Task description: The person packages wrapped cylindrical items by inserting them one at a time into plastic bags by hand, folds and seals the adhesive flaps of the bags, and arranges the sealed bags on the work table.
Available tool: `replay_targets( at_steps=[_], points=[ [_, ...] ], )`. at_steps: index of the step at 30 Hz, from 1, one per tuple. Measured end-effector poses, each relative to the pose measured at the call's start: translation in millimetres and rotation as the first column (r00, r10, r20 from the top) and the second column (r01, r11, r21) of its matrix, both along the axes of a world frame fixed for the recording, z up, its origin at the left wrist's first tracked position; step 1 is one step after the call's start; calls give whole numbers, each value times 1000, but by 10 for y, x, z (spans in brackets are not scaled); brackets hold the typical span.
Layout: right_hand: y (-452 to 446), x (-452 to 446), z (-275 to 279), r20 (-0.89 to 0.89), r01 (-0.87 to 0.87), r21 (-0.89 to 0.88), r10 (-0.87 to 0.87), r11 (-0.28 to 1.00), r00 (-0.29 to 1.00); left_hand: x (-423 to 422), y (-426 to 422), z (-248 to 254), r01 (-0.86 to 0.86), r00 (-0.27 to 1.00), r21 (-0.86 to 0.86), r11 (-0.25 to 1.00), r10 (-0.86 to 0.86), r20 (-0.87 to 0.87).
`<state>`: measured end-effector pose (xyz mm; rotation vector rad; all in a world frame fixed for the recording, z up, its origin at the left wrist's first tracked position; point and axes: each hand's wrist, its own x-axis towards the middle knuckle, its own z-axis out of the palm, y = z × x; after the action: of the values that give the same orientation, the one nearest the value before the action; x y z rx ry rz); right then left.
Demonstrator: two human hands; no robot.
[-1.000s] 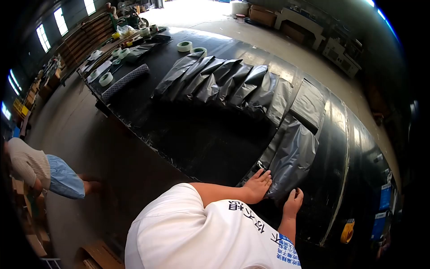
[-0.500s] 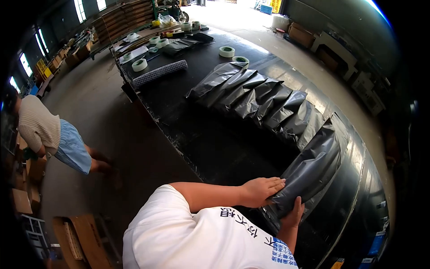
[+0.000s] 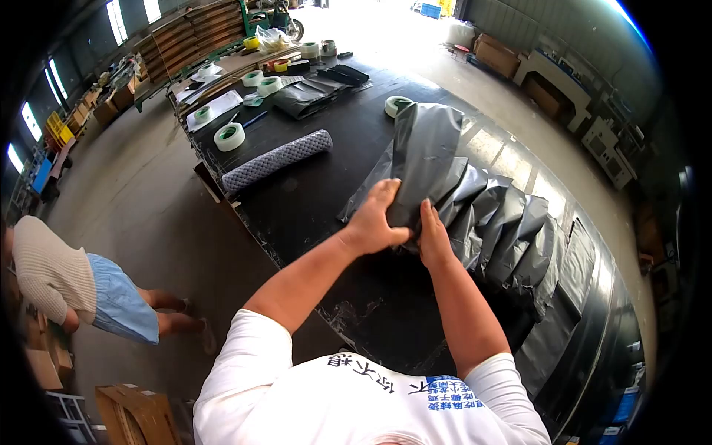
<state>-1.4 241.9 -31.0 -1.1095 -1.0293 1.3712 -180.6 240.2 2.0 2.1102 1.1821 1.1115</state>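
Note:
A filled dark grey plastic mailing bag (image 3: 429,152) stands tilted up between my two hands, above the left end of a row of similar bags. My left hand (image 3: 374,219) grips its lower left side, with the thumb across the bottom. Against the lower right edge, my right hand (image 3: 434,233) presses with its fingers together. The row of plump grey bags (image 3: 493,219) overlaps to the right, running toward the near side. Part of another bag (image 3: 367,185) shows left of the held one. What is inside the bags is hidden.
On the black table (image 3: 356,289) lie a grey patterned roll (image 3: 278,159), tape rolls (image 3: 230,136) and flat grey bags (image 3: 308,96). Flat bag material (image 3: 549,337) lies at the near right. A person (image 3: 96,282) stands at the left, near a cardboard box (image 3: 133,415).
My hands have moved from a bag at the near right end of the row to the far left end, where they hold a bag raised. The view has shifted.

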Motion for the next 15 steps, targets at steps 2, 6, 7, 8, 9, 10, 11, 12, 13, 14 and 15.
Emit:
replay_targets(
  at_steps=[2, 6, 7, 8, 9, 10, 11, 12, 13, 14, 15],
  points=[
    [222, -252, 205, 189, -117, -132, 141, 984, 972, -330, 573, -248, 1, 999, -71, 997, 2, 41],
    [199, -327, -51, 425, -276, -100, 291, 956, 857, -936, 1308, -984, -44, 962, -307, 951, -43, -270],
    [76, -269, -38, 436, -316, -109, 331, 943, 837, -1066, 1407, -1088, -60, 940, -357, 932, -68, -334],
    [-48, -172, -25, 552, -366, -109, 362, 924, 751, -1202, 1458, -1057, -2, 930, -364, 931, -133, -344],
    [-195, -81, -3, 501, -379, -127, 389, 917, 773, -1331, 1462, -966, 62, 913, -377, 924, -205, -353],
    [-353, 25, 90, 481, -383, -175, 418, 907, 771, -1474, 1518, -810, 44, 897, -426, 904, -224, -381],
    [-507, 185, 82, 538, -387, -148, 403, 910, 740, -1655, 1610, -663, 0, 872, -427, 904, -209, -443],
    [-655, 342, 51, 592, -386, -127, 382, 914, 710, -1892, 1613, -533, -97, 830, -399, 912, -146, -538],
    [-789, 484, -3, 593, -328, -103, 323, 939, 737, -2124, 1629, -432, -218, 757, -339, 915, -61, -651],
    [-956, 658, -55, 603, -246, -75, 240, 966, 761, -2296, 1647, -383, -334, 659, -264, 905, 24, -751],
    [-1167, 833, -88, 616, -140, -41, 135, 989, 776, -2427, 1679, -367, -435, 545, -186, 881, 94, -833]
  ],
)
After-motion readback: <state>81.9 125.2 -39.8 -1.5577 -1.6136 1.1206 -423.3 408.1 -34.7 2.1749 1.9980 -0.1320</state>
